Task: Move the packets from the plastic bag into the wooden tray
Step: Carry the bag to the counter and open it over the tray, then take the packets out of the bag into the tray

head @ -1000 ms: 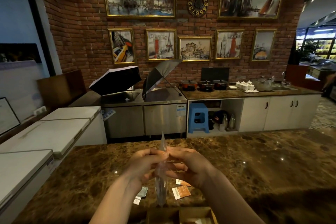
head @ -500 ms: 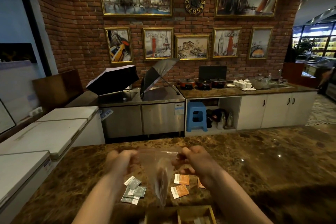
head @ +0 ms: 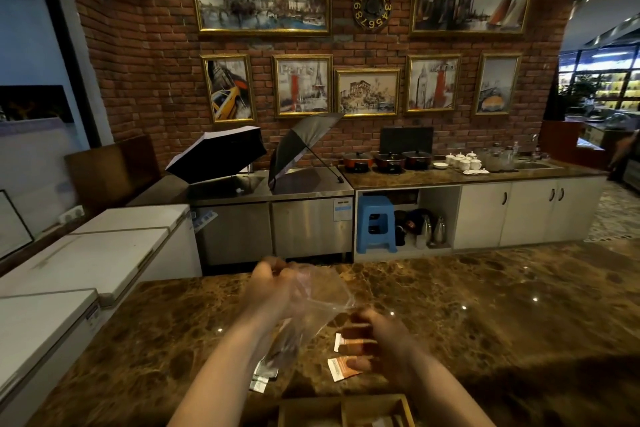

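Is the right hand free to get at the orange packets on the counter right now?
Probably yes. The right hand hovers right over the orange packets, nothing between them; the plastic bag hangs mainly from the left hand, off to the side.

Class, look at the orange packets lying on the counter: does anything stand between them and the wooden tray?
Nothing visible does. The orange packets lie on bare counter just beyond the wooden tray; the right hand hovers over them.

- A clear plastic bag [head: 320, 302], crumpled and slanting, hangs above a brown marble counter.
- Two orange-and-white packets [head: 341, 367] lie flat beside it; grey-green packets [head: 265, 373] lie under its lower end.
- A compartmented wooden tray [head: 346, 411] sits at the near edge.
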`<act>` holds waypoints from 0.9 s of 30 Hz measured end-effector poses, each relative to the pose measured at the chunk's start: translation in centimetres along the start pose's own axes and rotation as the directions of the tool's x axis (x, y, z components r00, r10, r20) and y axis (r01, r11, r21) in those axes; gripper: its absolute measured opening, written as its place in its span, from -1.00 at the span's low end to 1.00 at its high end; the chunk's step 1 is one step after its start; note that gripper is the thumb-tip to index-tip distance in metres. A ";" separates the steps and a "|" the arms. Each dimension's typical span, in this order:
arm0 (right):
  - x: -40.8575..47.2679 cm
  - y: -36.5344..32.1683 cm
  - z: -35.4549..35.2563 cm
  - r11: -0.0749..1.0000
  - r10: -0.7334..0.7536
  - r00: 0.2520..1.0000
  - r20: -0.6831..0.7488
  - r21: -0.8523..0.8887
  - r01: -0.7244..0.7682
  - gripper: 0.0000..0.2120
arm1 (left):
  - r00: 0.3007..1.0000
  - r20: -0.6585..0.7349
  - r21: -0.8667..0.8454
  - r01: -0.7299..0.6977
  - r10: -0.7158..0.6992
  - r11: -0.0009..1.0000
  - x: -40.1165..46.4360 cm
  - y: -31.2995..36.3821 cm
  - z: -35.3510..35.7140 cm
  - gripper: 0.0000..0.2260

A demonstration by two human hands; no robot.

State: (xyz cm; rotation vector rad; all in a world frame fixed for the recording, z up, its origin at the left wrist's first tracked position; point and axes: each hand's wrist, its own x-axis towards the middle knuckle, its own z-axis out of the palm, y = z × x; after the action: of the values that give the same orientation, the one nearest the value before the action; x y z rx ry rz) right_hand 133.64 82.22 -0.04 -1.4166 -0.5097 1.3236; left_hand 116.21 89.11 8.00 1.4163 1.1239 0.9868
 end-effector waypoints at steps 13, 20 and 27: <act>-0.9 1.5 0.0 0.858 -0.240 0.913 0.329 0.513 0.041 -0.57 | 0.991 0.124 -0.582 0.109 -0.044 0.806 0.5 0.2 -1.8 -0.76; -1.5 1.6 -2.4 0.936 -0.181 0.977 0.115 0.326 0.135 -0.65 | 0.979 -0.034 -0.361 0.177 -0.202 0.916 0.4 -4.6 -3.9 -0.74; -1.2 1.1 -3.3 0.831 -0.248 0.969 0.014 -0.511 0.220 -0.84 | 0.982 -0.187 0.100 0.005 0.013 0.995 0.6 -5.4 -3.1 -0.87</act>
State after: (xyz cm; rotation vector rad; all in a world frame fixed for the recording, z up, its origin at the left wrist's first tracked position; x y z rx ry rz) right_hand 135.84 79.56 -1.15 -1.7453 -1.0229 0.9822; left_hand 112.63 90.52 3.07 1.4270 1.3251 1.0983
